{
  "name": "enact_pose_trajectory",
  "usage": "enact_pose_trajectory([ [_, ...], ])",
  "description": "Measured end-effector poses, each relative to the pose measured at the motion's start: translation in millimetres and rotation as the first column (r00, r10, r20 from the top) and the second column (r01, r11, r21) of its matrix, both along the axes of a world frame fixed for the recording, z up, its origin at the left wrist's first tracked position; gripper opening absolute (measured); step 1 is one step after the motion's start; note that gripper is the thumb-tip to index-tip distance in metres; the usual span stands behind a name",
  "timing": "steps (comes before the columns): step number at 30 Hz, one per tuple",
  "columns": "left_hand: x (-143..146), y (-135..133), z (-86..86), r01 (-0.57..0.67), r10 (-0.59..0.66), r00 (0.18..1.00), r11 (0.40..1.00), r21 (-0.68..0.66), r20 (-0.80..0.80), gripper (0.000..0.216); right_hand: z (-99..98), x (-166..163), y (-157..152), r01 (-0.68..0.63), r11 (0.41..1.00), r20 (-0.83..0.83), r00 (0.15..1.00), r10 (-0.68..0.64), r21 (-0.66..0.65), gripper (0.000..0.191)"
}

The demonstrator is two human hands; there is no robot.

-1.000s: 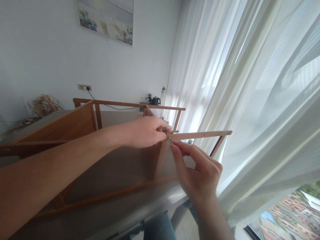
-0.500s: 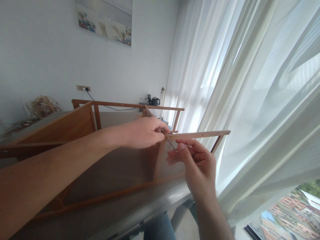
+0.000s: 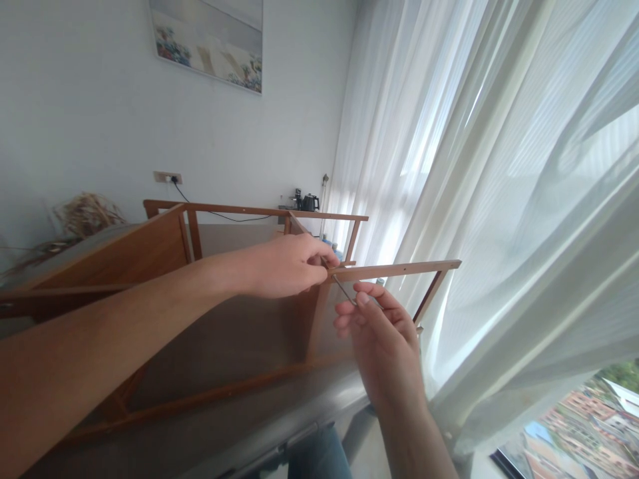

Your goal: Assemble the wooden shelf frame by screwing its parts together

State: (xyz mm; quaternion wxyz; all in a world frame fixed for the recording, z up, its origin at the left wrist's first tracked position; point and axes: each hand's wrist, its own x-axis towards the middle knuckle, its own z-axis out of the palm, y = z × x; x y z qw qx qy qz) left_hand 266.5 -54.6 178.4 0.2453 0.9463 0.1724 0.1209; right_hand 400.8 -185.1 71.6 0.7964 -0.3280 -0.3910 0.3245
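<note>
My right hand pinches a thin metal hex key between thumb and fingers. The key's far end meets the side of a wooden rail, close to my left fingertips. My left hand reaches across from the left, closed around the rail where it joins an upright panel. Its palm side is hidden, so anything small under the fingers cannot be made out. Both rail and panel belong to a brown wooden furniture frame.
White curtains hang close on the right. A black coffee pot stands behind the frame. Dried plant stalks lie at the left, near a wall socket with a black cable. My leg shows below.
My right hand has shifted slightly left and turned, with its fingers repositioned on the hex key. My left hand stays in place on the rail.
</note>
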Motion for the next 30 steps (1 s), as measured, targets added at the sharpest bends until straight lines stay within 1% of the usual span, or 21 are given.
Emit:
enact_pose_trajectory([
  [3, -1, -1, -0.4, -0.008, 0.008, 1.000, 1.000, 0.027, 0.003, 0.043, -3.6, -2, -1, 0.049, 0.999, 0.039, 0.998, -0.049, 0.018, 0.015],
  [8, -1, -4, -2.4, -0.017, 0.013, 1.000, 0.987, 0.159, 0.027, 0.038, 1.1, -2, -10, 0.160, 0.986, 0.221, 0.961, -0.168, 0.050, 0.012],
  [11, -2, -4, -5.9, -0.024, 0.019, 0.999, 0.977, 0.213, 0.027, 0.036, 1.3, 0, -18, 0.234, 0.968, 0.248, 0.936, -0.249, 0.087, 0.012],
  [13, -2, -3, -9.3, -0.029, 0.020, 0.999, 0.966, 0.256, 0.041, 0.037, -3.9, 3, -23, 0.263, 0.960, 0.247, 0.928, -0.278, 0.092, 0.012],
  [17, 0, -1, -12.5, -0.030, 0.022, 0.999, 0.948, 0.316, 0.031, 0.043, -27.0, 9, -30, 0.247, 0.968, 0.243, 0.937, -0.251, 0.050, 0.012],
  [21, -1, -1, -6.3, 0.008, 0.013, 0.998, 0.939, 0.345, -0.060, 0.044, -56.7, 11, -34, 0.194, 0.980, 0.206, 0.961, -0.182, -0.038, 0.018],
  [24, -3, -1, -1.5, 0.031, 0.018, 0.992, 0.927, 0.374, -0.127, 0.045, -74.8, 12, -37, 0.130, 0.988, 0.167, 0.979, -0.115, -0.085, 0.022],
  [27, -4, -3, 0.1, 0.041, 0.025, 0.987, 0.914, 0.405, -0.158, 0.045, -88.5, 17, -38, 0.091, 0.992, 0.201, 0.977, -0.071, -0.089, 0.023],
  [30, -8, -11, 2.0, 0.014, 0.066, 0.983, 0.904, 0.428, -0.171, 0.042, -103.7, 24, -39, 0.076, 0.996, 0.245, 0.967, -0.061, -0.053, 0.019],
])
